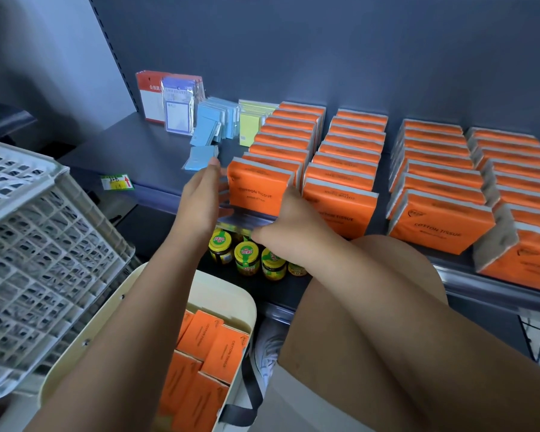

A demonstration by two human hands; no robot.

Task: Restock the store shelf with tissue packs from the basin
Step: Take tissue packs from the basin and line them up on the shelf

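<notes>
Standing upright, the orange tissue pack (pixel 258 194) reads COTTON TISSUE.

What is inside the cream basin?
Orange tissue packs lie in the cream basin. The left forearm covers its left part, so the full count and the bottom are hidden.

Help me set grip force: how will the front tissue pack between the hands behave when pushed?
The tissue pack is film-wrapped paper, so probably soft and light. Standing on edge, it could tip without the row behind.
</notes>
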